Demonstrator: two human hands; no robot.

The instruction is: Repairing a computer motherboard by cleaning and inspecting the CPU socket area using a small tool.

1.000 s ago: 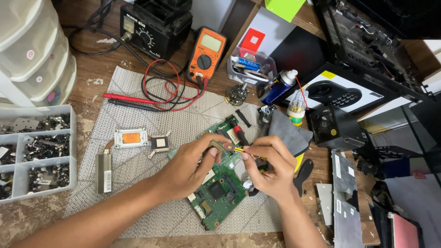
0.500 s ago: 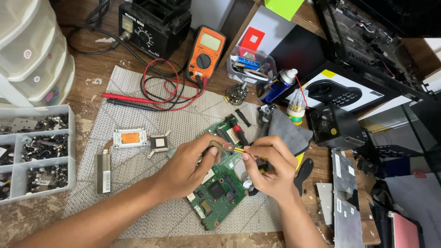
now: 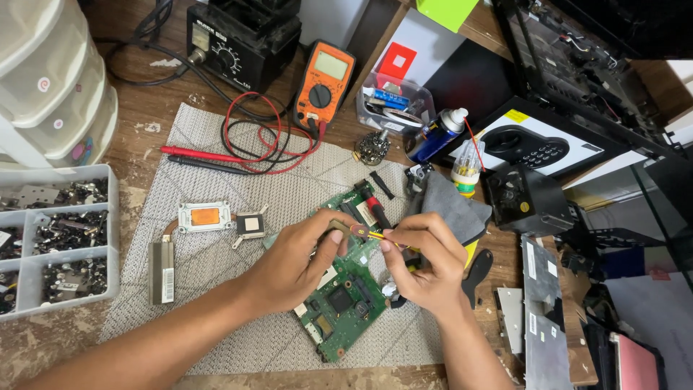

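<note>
A thin, stiff green printed circuit board (image 3: 345, 300), judged light and fragile, lies below both grips. A small red-and-yellow tool (image 3: 366, 232) is pinched between left hand (image 3: 292, 267) and right hand (image 3: 426, 263); board edges suit holding.

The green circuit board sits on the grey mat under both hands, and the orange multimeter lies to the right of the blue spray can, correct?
Not quite. In the head view the orange multimeter lies to the left of the blue spray can. The green circuit board does sit on the grey mat under both hands.

Orange multimeter (image 3: 323, 85), red probe leads (image 3: 253, 144), copper heatsink (image 3: 206, 217), spray can (image 3: 435, 136), screw tray (image 3: 58, 238)
</note>
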